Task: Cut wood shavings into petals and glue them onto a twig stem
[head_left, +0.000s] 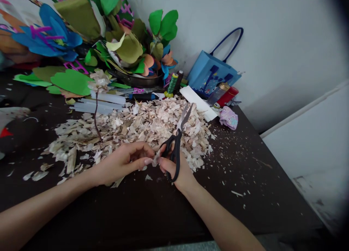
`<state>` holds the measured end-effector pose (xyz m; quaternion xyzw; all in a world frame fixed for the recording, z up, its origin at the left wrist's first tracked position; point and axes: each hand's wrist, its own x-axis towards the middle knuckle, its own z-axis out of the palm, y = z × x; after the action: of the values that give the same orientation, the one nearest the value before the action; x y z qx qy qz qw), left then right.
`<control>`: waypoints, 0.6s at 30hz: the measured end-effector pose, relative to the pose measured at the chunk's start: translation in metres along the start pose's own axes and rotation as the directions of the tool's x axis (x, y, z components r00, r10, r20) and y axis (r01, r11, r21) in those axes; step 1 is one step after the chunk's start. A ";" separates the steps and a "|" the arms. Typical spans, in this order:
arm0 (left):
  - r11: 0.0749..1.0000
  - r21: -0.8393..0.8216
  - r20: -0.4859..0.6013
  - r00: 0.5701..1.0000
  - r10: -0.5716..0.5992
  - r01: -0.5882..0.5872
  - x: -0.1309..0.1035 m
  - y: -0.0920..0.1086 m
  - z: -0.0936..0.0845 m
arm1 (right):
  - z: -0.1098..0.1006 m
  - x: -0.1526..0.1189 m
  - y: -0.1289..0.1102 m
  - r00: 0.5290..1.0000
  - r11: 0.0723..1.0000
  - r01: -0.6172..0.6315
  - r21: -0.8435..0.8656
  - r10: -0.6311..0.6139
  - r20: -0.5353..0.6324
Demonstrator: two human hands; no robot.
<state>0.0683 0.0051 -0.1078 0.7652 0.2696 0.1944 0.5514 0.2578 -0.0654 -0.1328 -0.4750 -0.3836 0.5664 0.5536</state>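
Between both sets of fingertips is a small pale, papery flake [156,158]. My left hand [121,163] pinches it from the left with thumb and forefinger. On the other side, the fingertips of my right hand [182,173] touch the same flake. Black-handled scissors [178,133] hang on my right hand, blades pointing away and slightly apart. Just beyond my hands spreads a heap of pale flakes [152,122], some of them brownish. A thin dark twig [95,116] stands at the heap's left part, topped by a pale papery flower [99,81].
Colourful fabric-like petals and leaves [72,82] crowd the back left around a dark pan [136,80]. Translucent sticks [100,102], a green thread spool [172,84], a white strip [197,102], a blue bag [208,71] and a red cylinder [227,96] line the back.
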 end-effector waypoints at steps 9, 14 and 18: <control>0.997 0.052 -0.080 0.996 -0.044 0.048 0.002 0.001 0.012 | -0.002 -0.002 0.005 1.000 1.000 0.018 -0.002 -0.018 0.025; 0.997 0.047 -0.051 0.997 -0.052 0.054 0.001 0.002 0.009 | 0.001 -0.001 0.000 1.000 0.999 0.008 0.047 -0.009 0.013; 0.997 -0.016 -0.037 0.996 -0.076 0.076 0.000 0.000 0.008 | 0.001 -0.001 -0.002 1.000 0.998 0.005 0.055 -0.005 0.002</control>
<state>0.0725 -0.0007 -0.1106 0.7465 0.3073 0.1896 0.5588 0.2571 -0.0661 -0.1310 -0.4580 -0.3697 0.5760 0.5673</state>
